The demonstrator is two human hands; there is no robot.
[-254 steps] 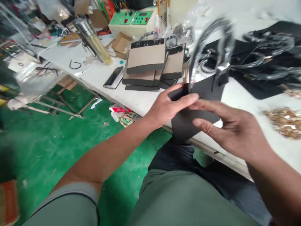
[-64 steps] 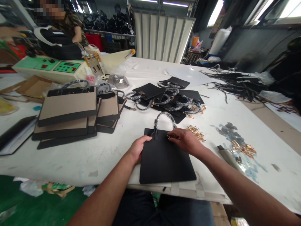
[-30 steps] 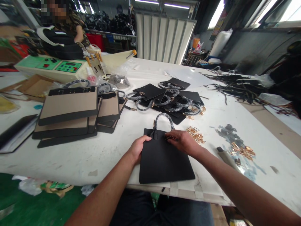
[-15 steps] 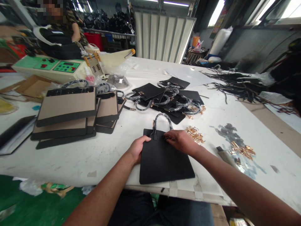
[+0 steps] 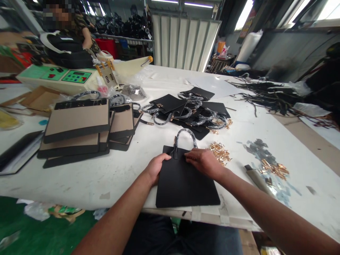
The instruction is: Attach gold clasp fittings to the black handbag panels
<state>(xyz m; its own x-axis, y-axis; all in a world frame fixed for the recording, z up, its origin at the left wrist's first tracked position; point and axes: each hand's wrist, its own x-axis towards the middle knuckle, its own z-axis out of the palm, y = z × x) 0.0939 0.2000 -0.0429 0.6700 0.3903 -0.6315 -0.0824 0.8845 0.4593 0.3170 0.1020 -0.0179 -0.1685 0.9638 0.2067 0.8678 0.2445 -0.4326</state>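
Note:
A black bag panel (image 5: 188,184) lies at the table's front edge, with a plastic-wrapped handle (image 5: 186,133) arching above its top. The handle's left end tab (image 5: 175,153) lies on the panel. My left hand (image 5: 156,167) grips the panel's upper left edge, thumb on top. Near the upper right, my right hand (image 5: 204,161) has its fingers pinched together over the handle's right end, which they cover. Whatever lies between those fingertips is hidden. Just right of that hand is a pile of small gold metal fittings (image 5: 221,153).
Behind the panel lies a heap of black panels with wrapped handles (image 5: 172,104). Stacked panels with beige backing (image 5: 77,122) stand at left, before a green-fronted machine (image 5: 77,76). Black strips (image 5: 271,94) and more gold fittings (image 5: 276,169) lie at right. A person (image 5: 86,35) is behind the machine.
My right hand has shifted slightly, its fingers now closer over the panel's upper right. The handle and panel have moved a little; my left hand keeps its grip.

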